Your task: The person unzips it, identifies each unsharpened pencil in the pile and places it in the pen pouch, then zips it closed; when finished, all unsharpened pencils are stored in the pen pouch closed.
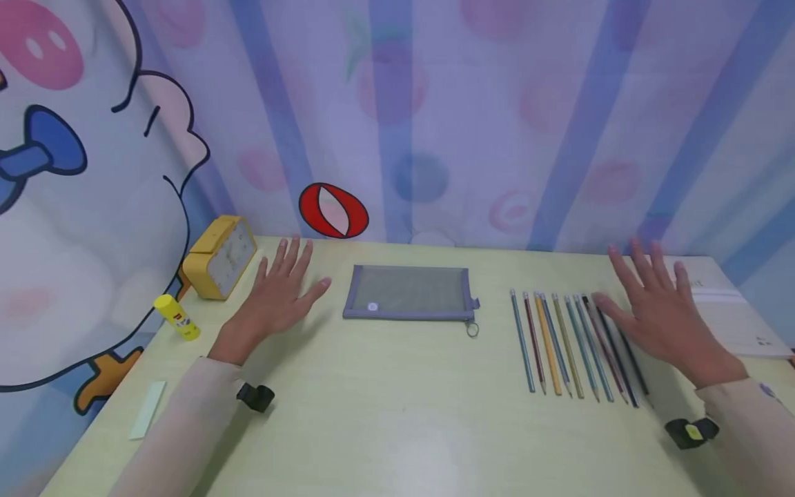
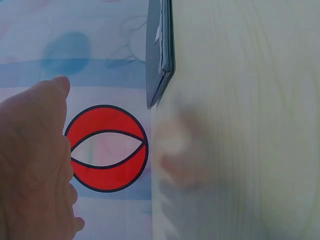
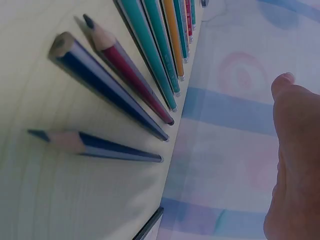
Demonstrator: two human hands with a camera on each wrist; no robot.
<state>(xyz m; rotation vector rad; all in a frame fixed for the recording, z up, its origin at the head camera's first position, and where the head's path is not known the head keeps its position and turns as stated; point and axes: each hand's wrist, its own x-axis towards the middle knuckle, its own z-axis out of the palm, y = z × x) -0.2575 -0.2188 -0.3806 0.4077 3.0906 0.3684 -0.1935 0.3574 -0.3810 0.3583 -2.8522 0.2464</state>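
Both hands lie flat on the counter [image 1: 397, 428], palms down, fingers straight and spread. Neither grip has hold of anything.

Left hand [image 1: 281, 293]: rests between the yellow clock [image 1: 220, 257] and the mesh pencil case [image 1: 408, 293], touching neither as far as the head view shows. The left wrist view gives only the edge of the palm against the patterned backdrop, with the case's end just beyond.

Right hand [image 1: 658, 314]: sits over the right end of the row of pencils [image 1: 568, 345]. Its thumb appears to lie on or just above the dark pencils at that end; contact cannot be confirmed. In the right wrist view the pencils lie side by side on the counter, undisturbed, with one short dark blue one lying askew from the rest.

Layout notes:
- The pencils lie roughly parallel, tips mostly toward the person and slightly fanned, just right of the case. Judgement: laid out singly so each can be picked without disturbing its neighbour.
- The case lies flat with its zip pull [image 1: 473, 327] at the near right corner, on the pencil side. Whether the zip is open cannot be told.
- A glue stick [image 1: 177, 317] and a pale strip [image 1: 148, 408] sit at the left edge, well apart from the pencils. A white booklet [image 1: 739, 321] lies beyond the right hand.

Judgement: the flat, symmetric hands read as a resting pose.
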